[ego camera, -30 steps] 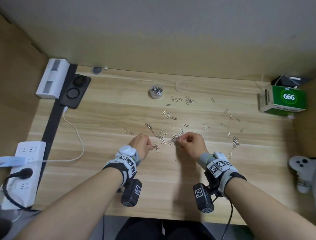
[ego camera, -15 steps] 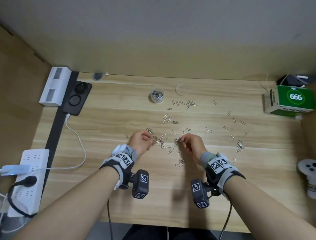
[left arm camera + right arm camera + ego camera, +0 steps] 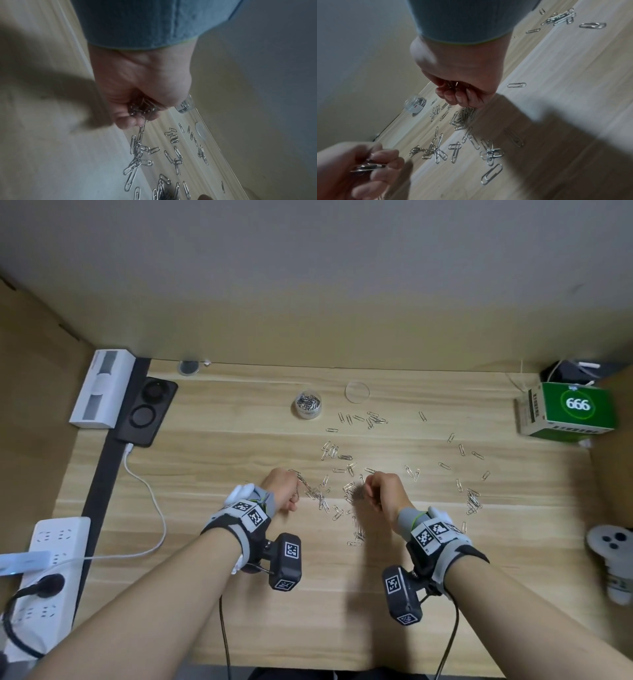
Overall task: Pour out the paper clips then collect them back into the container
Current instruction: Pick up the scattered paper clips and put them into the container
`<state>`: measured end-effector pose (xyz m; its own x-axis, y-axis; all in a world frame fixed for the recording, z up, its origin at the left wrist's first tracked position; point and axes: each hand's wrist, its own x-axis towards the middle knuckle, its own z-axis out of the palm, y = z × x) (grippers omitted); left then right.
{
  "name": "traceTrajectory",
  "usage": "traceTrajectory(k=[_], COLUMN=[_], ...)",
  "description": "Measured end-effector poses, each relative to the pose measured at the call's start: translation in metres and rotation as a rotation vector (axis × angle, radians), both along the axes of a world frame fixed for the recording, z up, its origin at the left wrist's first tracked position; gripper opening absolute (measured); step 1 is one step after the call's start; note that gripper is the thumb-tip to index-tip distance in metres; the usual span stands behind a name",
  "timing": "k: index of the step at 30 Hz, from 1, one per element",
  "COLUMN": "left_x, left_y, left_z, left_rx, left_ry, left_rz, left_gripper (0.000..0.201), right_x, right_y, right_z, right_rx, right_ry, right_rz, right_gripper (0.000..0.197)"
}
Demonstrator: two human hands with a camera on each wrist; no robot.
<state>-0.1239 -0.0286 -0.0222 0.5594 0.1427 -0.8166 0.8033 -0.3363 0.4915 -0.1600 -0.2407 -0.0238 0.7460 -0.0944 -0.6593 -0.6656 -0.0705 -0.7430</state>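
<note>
Right hand [image 3: 462, 86] curled round a bunch of paper clips [image 3: 453, 85].
More clips lie scattered on the wooden desk [image 3: 556, 94] below it; the clear container [image 3: 416, 104] sits beyond, the left hand [image 3: 359, 169] nearer, pinching clips.

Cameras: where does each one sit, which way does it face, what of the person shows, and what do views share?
Head: on the person's head, looking forward and down at the desk; shows both forearms, left hand and right hand.
Left wrist: under the left wrist, looking along the palm; shows the cuff and fingers gripping paper clips.
Right wrist: under the right wrist; shows the right hand gripping clips, plus the left hand at lower left.
Shared: all three show the clear container, partly filled, and the scattered clips.
</note>
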Motion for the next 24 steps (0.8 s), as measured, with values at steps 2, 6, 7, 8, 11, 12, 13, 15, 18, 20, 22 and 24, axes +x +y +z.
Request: traceTrajectory(k=[2, 6, 7, 8, 11, 12, 13, 15, 18, 20, 22, 24], left_x=[0.004, 0.012, 0.013, 0.014, 0.017, 0.018, 0.020, 0.021, 0.018, 0.014, 0.010, 0.005], left_y=[0.000, -0.003, -0.003, -0.004, -0.005, -0.005, -0.006, -0.007, -0.003, 0.000, 0.003, 0.003], left_z=[-0.002, 0.005, 0.007, 0.009, 0.010, 0.009, 0.008, 0.005, -0.001, -0.006, -0.010, -0.013], left_rx=[-0.005, -0.023, -0.038, -0.054, -0.064, -0.060, -0.053, 0.000, 0.165, 0.221, 0.216, 0.186], left_ry=[0.014, -0.008, -0.025, -0.051, -0.128, -0.139, -0.144, -0.195, -0.301, -0.330, -0.345, -0.359], left_rz=[0.036, -0.025, -0.040, -0.047, -0.030, -0.024, -0.027, -0.093, -0.341, -0.448, -0.481, -0.479], left_gripper=[0.025, 0.028, 0.027, 0.025, 0.022, 0.024, 0.025, 0.026, 0.032, 0.040, 0.038, 0.027], right_x=[0.002, 0.007, 0.008, 0.010, 0.012, 0.013, 0.013, 0.014, 0.014, 0.013, 0.010, 0.007], right_y=[0.000, -0.002, -0.002, -0.002, -0.003, -0.004, -0.005, -0.007, -0.012, -0.015, -0.016, -0.016], right_z=[-0.001, -0.009, -0.011, -0.011, -0.012, -0.012, -0.011, -0.011, -0.014, -0.020, -0.024, -0.021], right_rx=[-0.007, -0.074, -0.107, -0.136, -0.189, -0.206, -0.215, -0.231, -0.324, -0.361, -0.331, -0.259], right_ry=[-0.014, -0.011, -0.004, 0.000, -0.026, -0.042, -0.061, -0.103, -0.141, -0.141, -0.146, -0.160], right_rz=[0.008, 0.006, 0.014, 0.022, 0.050, 0.068, 0.087, 0.123, 0.175, 0.193, 0.187, 0.135], right_gripper=[0.025, 0.053, 0.060, 0.065, 0.067, 0.063, 0.060, 0.050, 0.036, 0.030, 0.027, 0.026])
